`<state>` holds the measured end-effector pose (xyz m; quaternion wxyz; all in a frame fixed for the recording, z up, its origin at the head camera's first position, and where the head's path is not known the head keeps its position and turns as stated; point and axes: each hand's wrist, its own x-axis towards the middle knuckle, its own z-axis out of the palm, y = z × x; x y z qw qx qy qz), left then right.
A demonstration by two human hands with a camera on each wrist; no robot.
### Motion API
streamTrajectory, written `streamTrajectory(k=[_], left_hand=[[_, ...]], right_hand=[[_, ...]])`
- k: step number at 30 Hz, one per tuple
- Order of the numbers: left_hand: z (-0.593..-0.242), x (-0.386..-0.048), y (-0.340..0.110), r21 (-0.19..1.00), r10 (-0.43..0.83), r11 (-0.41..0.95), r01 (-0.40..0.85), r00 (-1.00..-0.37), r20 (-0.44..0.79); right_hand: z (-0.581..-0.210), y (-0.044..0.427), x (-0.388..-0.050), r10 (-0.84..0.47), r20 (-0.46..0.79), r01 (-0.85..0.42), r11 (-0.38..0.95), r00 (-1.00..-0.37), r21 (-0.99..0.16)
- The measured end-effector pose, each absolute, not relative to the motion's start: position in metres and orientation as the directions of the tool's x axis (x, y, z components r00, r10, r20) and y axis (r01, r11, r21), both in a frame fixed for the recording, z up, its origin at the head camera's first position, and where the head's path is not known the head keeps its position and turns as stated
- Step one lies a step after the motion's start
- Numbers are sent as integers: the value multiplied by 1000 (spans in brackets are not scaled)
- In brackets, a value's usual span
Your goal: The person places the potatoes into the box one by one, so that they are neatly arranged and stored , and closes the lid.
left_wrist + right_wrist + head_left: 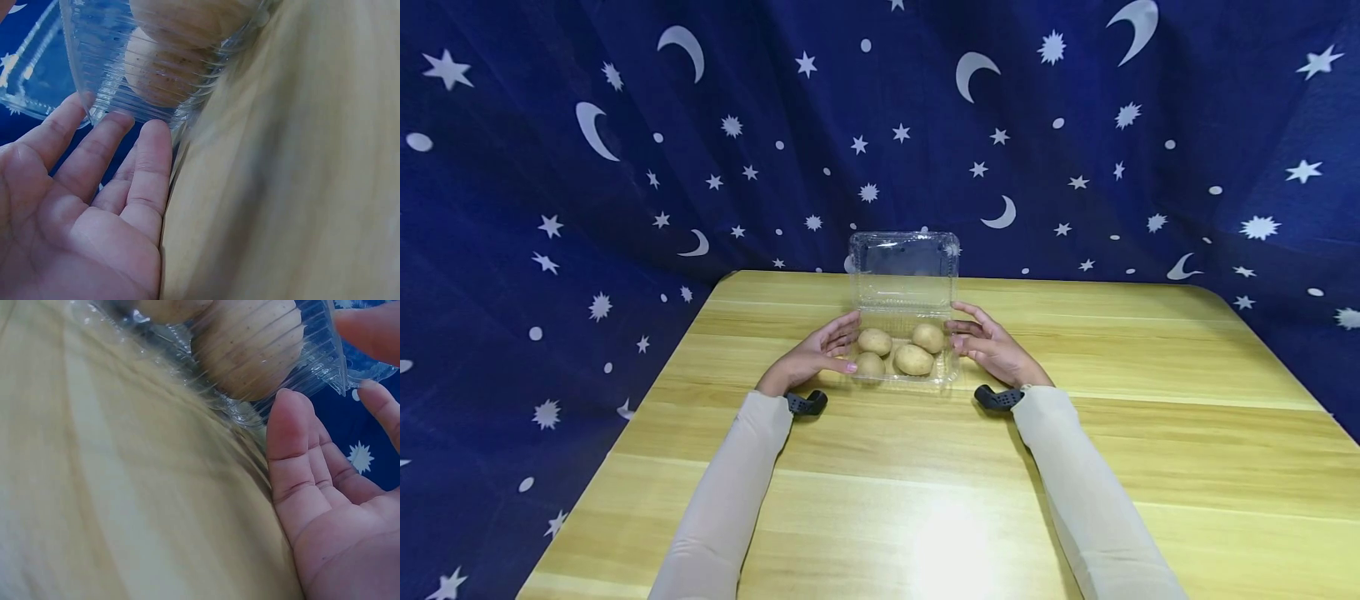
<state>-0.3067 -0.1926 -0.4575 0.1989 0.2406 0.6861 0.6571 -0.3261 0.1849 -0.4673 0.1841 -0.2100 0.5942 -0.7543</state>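
Note:
A clear plastic clamshell container [942,381] stands on the wooden table with its lid [906,271] raised at the back. Several potatoes lie inside it, among them a front potato [913,360] and a back-right one [928,337]. At the container's left side is my left hand [812,357], its fairly straight fingertips against the ribbed wall in the left wrist view. On the opposite side, my right hand [997,352] has its fingers extended along the wall. Through the plastic, the right wrist view shows a potato [250,353] close to those fingertips.
The light wooden table [880,517] reaches forward to a dark blue curtain [760,100] with white moons and stars. A black wrist strap [807,403] sits on the left wrist, another black strap [997,397] on the right.

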Motion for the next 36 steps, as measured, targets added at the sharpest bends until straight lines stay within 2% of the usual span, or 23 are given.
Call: streamTrajectory(k=[13, 21, 36], left_hand=[[-457, -307, -193, 996, 597, 7, 87, -799, 66], [-455, -307, -191, 999, 557, -15, 41, -829, 43], [-454, -308, -191, 997, 546, -41, 65, -835, 77]], right_hand=[[-463, 184, -325, -522, 115, 21, -246, -845, -969], [-462, 184, -323, -510, 128, 15, -267, -851, -964], [-464, 182, -321, -502, 153, 9, -307, -851, -952]])
